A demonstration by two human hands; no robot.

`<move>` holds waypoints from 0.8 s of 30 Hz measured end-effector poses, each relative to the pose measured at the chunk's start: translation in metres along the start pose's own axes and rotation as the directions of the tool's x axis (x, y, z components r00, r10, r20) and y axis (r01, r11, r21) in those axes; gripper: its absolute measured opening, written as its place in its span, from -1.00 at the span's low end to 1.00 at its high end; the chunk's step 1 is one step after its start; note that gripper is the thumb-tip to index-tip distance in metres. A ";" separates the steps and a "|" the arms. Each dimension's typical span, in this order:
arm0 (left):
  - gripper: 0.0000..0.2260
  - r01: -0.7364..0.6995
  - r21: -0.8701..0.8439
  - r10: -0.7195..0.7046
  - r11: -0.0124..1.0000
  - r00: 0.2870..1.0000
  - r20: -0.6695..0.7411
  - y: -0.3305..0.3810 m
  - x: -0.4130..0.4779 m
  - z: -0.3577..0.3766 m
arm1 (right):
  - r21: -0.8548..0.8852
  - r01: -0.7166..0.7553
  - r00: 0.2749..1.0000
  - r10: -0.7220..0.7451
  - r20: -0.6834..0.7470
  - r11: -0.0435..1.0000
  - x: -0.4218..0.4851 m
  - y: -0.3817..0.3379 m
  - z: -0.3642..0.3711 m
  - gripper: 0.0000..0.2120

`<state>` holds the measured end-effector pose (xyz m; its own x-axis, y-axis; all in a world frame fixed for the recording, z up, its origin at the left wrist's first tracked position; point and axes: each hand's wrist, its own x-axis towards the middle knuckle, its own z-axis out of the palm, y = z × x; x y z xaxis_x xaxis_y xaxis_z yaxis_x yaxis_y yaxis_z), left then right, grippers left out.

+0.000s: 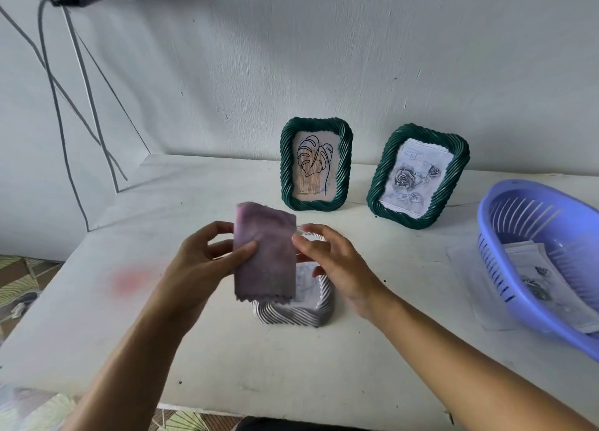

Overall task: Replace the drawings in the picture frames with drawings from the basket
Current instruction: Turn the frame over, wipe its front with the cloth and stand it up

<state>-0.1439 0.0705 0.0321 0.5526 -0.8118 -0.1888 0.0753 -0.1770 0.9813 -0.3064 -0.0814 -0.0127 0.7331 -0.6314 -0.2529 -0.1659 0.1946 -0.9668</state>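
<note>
My left hand point(207, 252) pinches a purple-tinted card with a zigzag lower edge point(265, 255), held upright above a white ribbed picture frame point(291, 314) that lies flat on the table. My right hand point(337, 265) hovers at the card's right edge, fingers relaxed, over the white frame; whether it touches the card is unclear. Two green twisted frames stand against the wall: one with a leaf drawing point(316, 165), one with a rose drawing point(418, 176). A purple plastic basket point(505, 236) at the right holds drawings point(538, 278).
A white table point(162, 317) carries everything, with a pink stain at its left. A sheet of paper point(470, 275) lies under the basket. Grey cables point(61, 106) hang along the wall at the left. Patterned floor shows beyond the table's left edge.
</note>
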 end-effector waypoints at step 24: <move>-0.46 -0.356 0.862 0.175 0.361 0.934 0.312 -0.095 0.020 -0.021 | -0.788 0.415 0.773 -0.633 0.041 0.455 0.028 0.036 -0.028 -0.53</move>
<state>-0.1225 0.0823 -0.0640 0.2697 -0.9628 -0.0157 -0.8852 -0.2543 0.3896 -0.3099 -0.1132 -0.0554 0.6986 -0.5807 0.4180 -0.2914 -0.7645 -0.5750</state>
